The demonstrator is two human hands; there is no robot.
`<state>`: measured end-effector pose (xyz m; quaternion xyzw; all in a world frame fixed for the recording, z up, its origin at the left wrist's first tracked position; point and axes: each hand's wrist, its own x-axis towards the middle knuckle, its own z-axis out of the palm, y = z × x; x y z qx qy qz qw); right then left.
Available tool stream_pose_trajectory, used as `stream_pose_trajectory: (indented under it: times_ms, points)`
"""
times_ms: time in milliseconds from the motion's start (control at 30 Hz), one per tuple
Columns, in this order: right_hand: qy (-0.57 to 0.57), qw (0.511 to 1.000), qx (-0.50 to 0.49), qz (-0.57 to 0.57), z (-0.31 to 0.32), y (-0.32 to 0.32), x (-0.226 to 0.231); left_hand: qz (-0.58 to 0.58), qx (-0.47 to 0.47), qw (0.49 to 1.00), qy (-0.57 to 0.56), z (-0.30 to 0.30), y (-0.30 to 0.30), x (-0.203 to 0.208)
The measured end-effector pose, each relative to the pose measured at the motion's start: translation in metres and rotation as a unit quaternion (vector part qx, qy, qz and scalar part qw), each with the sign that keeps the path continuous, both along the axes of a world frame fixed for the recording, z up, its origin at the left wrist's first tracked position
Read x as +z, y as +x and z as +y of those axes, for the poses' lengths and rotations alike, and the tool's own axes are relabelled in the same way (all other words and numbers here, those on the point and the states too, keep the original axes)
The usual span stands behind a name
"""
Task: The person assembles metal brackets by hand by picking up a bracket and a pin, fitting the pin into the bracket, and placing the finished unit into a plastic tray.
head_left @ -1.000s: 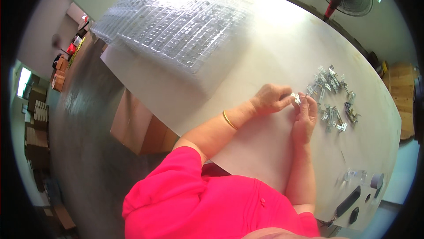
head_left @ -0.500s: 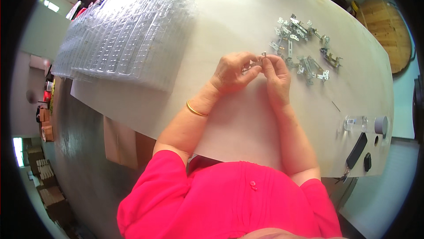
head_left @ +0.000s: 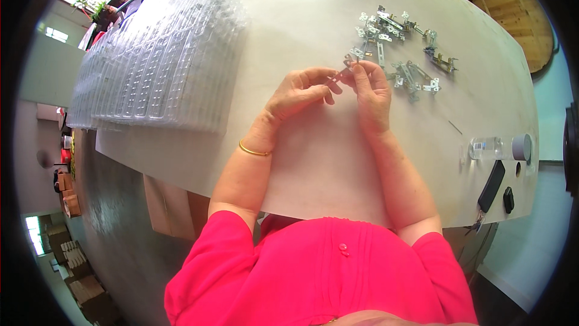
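I see both hands, left hand (head_left: 300, 92) and right hand (head_left: 371, 91), pinching one small metal clip (head_left: 341, 74) (loose clips pile (head_left: 398, 42) just beyond); clear blister trays (head_left: 163, 60) lie left.

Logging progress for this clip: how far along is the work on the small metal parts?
Nothing looks finished: no completed pieces show set apart, and the stack of clear plastic trays looks empty, though it is hard to tell. In hand: the left hand and right hand pinch one small metal part between their fingertips. Left: a loose pile of metal parts beyond the hands on the white table.
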<state>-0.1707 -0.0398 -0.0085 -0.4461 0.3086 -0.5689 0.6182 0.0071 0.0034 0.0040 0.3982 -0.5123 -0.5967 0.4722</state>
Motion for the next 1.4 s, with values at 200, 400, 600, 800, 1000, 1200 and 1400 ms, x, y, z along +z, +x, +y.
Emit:
stream_pose_trajectory:
  times_ms: [200, 400, 600, 800, 1000, 1200, 1400]
  points:
    - [-0.021, 0.991, 0.002, 0.133, 0.008, -0.002, 0.000, 0.019, 0.075, 0.996, -0.037, -0.006, 0.001, -0.008]
    - [-0.108, 0.970, -0.024, 0.218, 0.014, 0.004, -0.001, 0.033, 0.102, 0.993, -0.058, -0.007, 0.001, -0.010]
    - [-0.147, 0.952, -0.051, 0.263, 0.012, 0.002, 0.001, 0.001, 0.103, 0.993, -0.059, -0.008, -0.001, -0.011]
    - [-0.260, 0.913, -0.061, 0.309, 0.010, 0.001, -0.001, -0.001, 0.097, 0.993, -0.066, -0.009, -0.004, -0.015]
    - [-0.157, 0.928, -0.044, 0.335, 0.013, -0.002, 0.005, -0.010, 0.115, 0.992, -0.057, -0.006, -0.005, -0.014]
    - [-0.230, 0.898, -0.027, 0.373, 0.014, -0.003, 0.005, -0.011, 0.102, 0.993, -0.059, -0.006, -0.004, -0.014]
    - [-0.240, 0.894, -0.007, 0.378, 0.013, -0.004, 0.002, -0.003, 0.114, 0.992, -0.055, -0.007, -0.005, -0.011]
